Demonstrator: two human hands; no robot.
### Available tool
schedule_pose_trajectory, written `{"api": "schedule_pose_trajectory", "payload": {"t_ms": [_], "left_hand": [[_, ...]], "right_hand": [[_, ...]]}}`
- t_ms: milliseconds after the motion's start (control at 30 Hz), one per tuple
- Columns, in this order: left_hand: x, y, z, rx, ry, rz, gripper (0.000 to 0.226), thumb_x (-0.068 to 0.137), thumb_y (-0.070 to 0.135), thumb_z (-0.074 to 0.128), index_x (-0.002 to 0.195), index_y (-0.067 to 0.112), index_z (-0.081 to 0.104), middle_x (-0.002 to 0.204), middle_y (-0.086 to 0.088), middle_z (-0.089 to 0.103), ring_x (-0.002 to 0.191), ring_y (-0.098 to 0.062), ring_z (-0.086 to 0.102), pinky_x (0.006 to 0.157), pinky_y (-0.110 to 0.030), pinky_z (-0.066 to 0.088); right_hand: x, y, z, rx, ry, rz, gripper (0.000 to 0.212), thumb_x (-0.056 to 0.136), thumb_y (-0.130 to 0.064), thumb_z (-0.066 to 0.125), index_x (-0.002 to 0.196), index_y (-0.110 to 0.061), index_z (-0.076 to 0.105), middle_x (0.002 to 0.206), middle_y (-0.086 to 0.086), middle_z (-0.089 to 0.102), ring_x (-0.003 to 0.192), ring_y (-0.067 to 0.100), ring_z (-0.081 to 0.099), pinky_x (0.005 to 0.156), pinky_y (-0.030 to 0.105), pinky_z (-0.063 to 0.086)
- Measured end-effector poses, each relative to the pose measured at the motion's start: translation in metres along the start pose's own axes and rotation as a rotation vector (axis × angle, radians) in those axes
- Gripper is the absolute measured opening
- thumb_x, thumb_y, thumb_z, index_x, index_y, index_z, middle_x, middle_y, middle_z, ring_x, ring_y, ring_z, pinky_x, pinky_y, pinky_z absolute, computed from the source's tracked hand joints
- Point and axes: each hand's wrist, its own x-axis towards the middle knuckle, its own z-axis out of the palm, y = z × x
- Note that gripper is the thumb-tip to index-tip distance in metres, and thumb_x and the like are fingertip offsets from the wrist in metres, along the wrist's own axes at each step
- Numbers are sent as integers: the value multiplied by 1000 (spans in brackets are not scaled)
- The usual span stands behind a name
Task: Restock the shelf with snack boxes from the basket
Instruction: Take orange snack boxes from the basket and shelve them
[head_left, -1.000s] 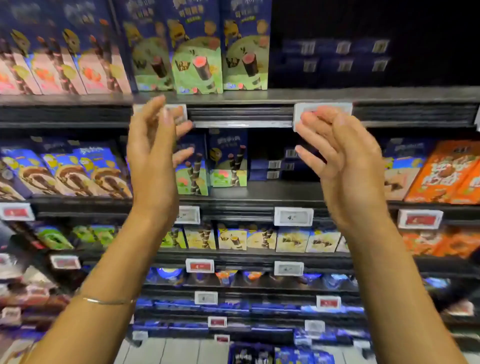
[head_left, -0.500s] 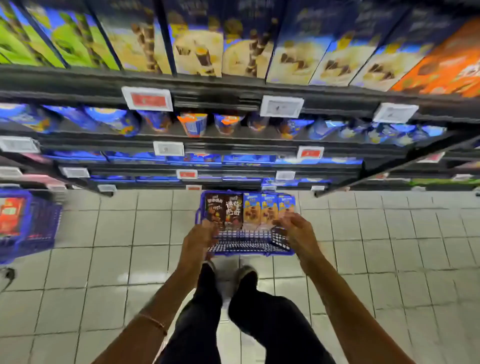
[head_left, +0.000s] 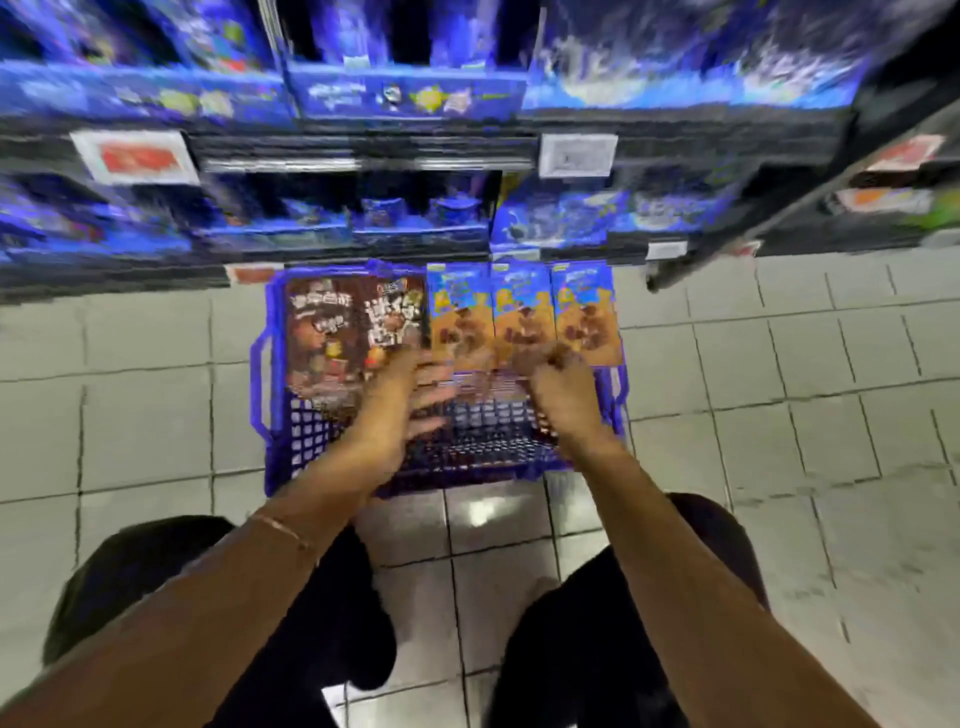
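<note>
The fingers (head_left: 436, 400) of the left hand (head_left: 400, 400) are shown spread and released, touching nothing that can be made out; those of the right hand (head_left: 558, 387) are curled at the lower edges of the orange-and-blue snack boxes (head_left: 524, 317), though blur prevents a closed grip from being confirmed. The boxes are stood upright in a row along the far wall of the blue basket (head_left: 260, 384), beside two brown boxes (head_left: 353, 327), so that each can be lifted out singly. The near half of the basket is left open. Bare floor (head_left: 779, 415) is seen on both sides; the shelf (head_left: 363, 156) edge overhangs just beyond.
</note>
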Motion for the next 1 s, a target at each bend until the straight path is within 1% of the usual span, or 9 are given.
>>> {"api": "schedule_pose_trajectory", "payload": {"t_ms": [133,233,333,433,533,700,800,900,1000], "left_hand": [[60,-15,16,-3,-18,114,56,109,63,30,102,25,70,95,7,79,85,-11,74,75,-31,51],[80,-25,24,9,-6,193,55,108,65,34,105,23,69,100,4,78,86,-12,74,78,-33,51],[72,-29,27,38,5,214,56,106,68,36,111,22,68,107,3,78,93,-13,74,77,-33,51],[53,-24,31,76,15,211,56,105,70,37,108,24,70,113,2,79,101,-16,76,78,-36,50],[41,-26,33,117,35,251,56,106,69,37,111,24,71,119,1,79,106,-21,75,84,-40,51],[28,-40,36,120,48,229,53,109,64,38,115,22,70,119,-1,77,110,-23,73,92,-44,53],[26,-39,45,148,39,264,54,109,64,36,113,23,71,117,-2,77,107,-24,74,85,-42,54],[25,-37,50,193,39,298,56,110,63,37,126,20,70,119,-2,77,105,-22,74,78,-38,55],[23,-35,52,211,24,310,55,108,63,42,131,21,68,123,-1,75,107,-21,74,79,-38,57]], "right_hand": [[58,38,-1,-160,164,-298,12,92,-20,67,93,-8,69,81,-1,70,72,-1,62,69,26,42],[85,52,-18,-203,421,-417,21,88,-24,69,102,-8,68,96,10,71,93,27,66,83,36,49],[98,60,-37,-312,531,-405,39,84,-22,69,119,-8,61,122,18,59,118,37,54,100,42,39],[103,64,-42,-446,516,-263,58,84,-32,69,134,-10,51,140,17,45,130,39,42,104,45,36],[107,67,-46,-450,437,-168,69,83,-48,72,136,-11,48,141,15,46,131,39,43,106,50,38],[113,74,-60,-242,358,-185,59,79,-44,79,126,-14,58,127,12,62,117,34,61,100,50,51],[111,76,-68,-146,391,-251,53,81,-35,81,123,-14,59,123,14,63,106,29,66,90,42,56],[103,76,-76,-62,431,-306,43,82,-34,81,115,-18,58,117,13,67,90,19,67,75,32,54],[89,65,-81,136,400,-321,42,80,-35,83,111,-18,60,105,0,70,90,14,69,82,40,59]]}}
